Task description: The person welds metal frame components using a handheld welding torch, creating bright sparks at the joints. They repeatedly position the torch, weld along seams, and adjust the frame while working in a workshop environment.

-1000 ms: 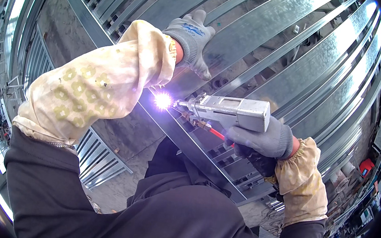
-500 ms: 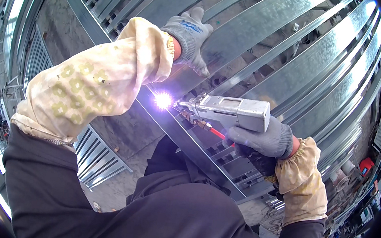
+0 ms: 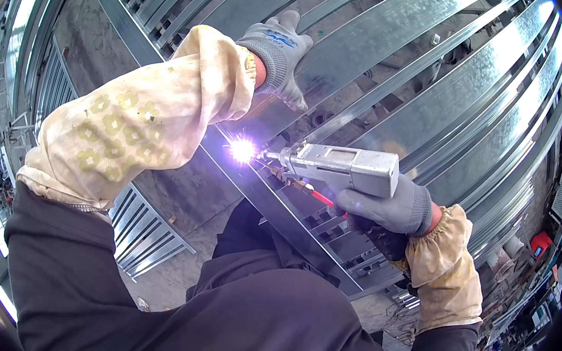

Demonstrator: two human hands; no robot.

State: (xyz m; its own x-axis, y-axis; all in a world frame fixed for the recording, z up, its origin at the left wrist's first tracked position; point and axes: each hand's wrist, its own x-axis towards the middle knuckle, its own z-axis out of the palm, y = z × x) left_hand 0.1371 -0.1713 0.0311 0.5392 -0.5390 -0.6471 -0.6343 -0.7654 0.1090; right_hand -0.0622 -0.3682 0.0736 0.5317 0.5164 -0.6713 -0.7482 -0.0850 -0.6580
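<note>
**Welding a seam on the steel frame**

The right hand (image 3: 387, 210), in a grey glove, is closed around the grip of a silver welding gun (image 3: 343, 168), whose nozzle points left at a bright violet-white spark (image 3: 242, 149). The spark sits on the long diagonal steel rail (image 3: 290, 217) that runs from far left to near right. The left hand (image 3: 276, 55), also gloved, lies flat with fingers spread on a wide steel strip (image 3: 377, 42) just beyond the spark, pressing rather than gripping anything.

To do this well, the tip should probably stay close to the joint at a steady angle, with the left hand kept braced on the strip so the parts do not shift (and kept clear of the heat, since it is near the spark). A slow, even pull along the seam looks wiser than dabbing.

A red-tipped wire (image 3: 316, 196) runs under the gun toward the tip. The left cloth sleeve (image 3: 135, 126) hangs near the spark and partly blocks the view of the rail's far end. More steel strips (image 3: 507, 110) fan out to the right, and a slatted metal panel (image 3: 145, 233) lies below on the concrete floor (image 3: 176, 192). A red object (image 3: 539, 244) sits at the far right, too small to tell.
</note>
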